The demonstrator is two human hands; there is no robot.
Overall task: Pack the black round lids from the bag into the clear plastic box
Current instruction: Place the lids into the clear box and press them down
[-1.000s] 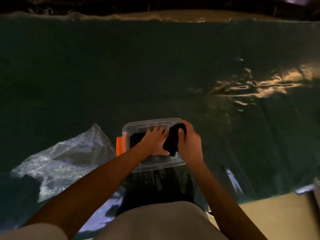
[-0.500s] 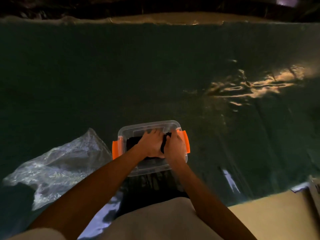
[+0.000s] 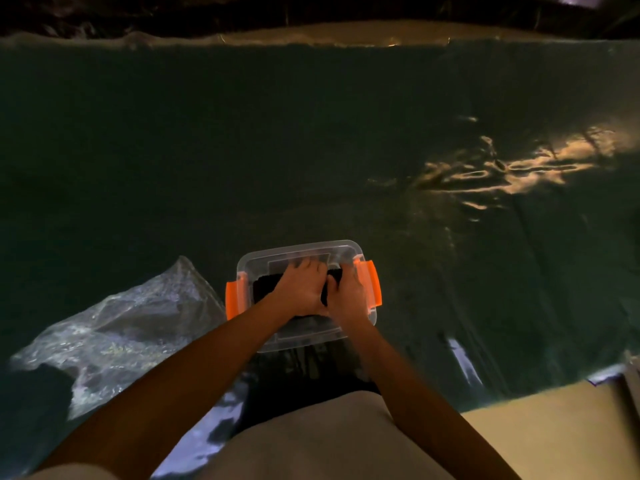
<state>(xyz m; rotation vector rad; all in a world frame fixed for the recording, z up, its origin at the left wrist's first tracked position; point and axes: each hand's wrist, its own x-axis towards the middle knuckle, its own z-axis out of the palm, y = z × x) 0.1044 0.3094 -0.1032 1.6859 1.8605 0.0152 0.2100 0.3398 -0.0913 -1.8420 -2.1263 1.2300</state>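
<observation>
Nearest the body, both forearms reach forward into the clear plastic box (image 3: 301,336), which sits on the dark worktop (image 3: 311,150) with orange latches (image 3: 231,299) on either side. The left hand (image 3: 300,289) lies flat, fingers spread, pressing down on the black round lids (image 3: 265,287) already inside. The right hand (image 3: 348,294) is curled around another dark lid, apparently standing on edge between the two hands, though the dim light blurs it. Off to the left, just beside the box, lies the crumpled bag (image 3: 114,327).

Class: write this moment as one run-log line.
left hand: pressing lids | right hand: on lids | box: open | bag: left of box
</observation>
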